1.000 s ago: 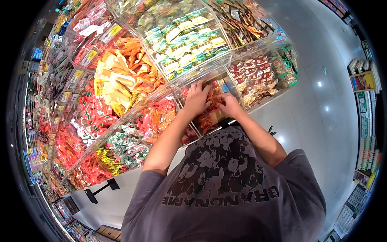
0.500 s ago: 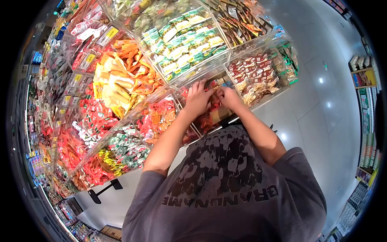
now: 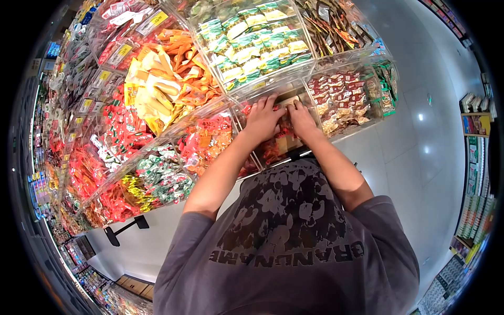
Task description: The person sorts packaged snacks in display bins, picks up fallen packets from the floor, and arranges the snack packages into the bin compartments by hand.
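Both hands are down inside a clear-walled bin (image 3: pixel 258 164) at the front of the candy display. My left hand (image 3: pixel 262 119) lies over its left part, fingers spread and thumb toward the right hand. My right hand (image 3: pixel 304 121) is beside it, with its fingers closed at a tan piece of cardboard (image 3: pixel 288 98) near the bin's back. The grip is partly hidden. Red wrapped packets (image 3: pixel 271 153) and a tan carton-like piece (image 3: pixel 286 143) show below the hands.
Red-orange packets (image 3: pixel 207 140) fill the bin to the left. Brown-and-cream packets (image 3: pixel 338 94) lie to the right. Behind are green-and-white packets (image 3: pixel 257 42) and orange-yellow bags (image 3: pixel 157 89). Clear dividers (image 3: pixel 273 83) stand between bins. Shelves (image 3: pixel 475 173) stand across the aisle.
My right hand has gone from a tight pinch to longer fingers at the cardboard. Colourful wrapping between the hands is no longer visible. The view has shifted slightly.
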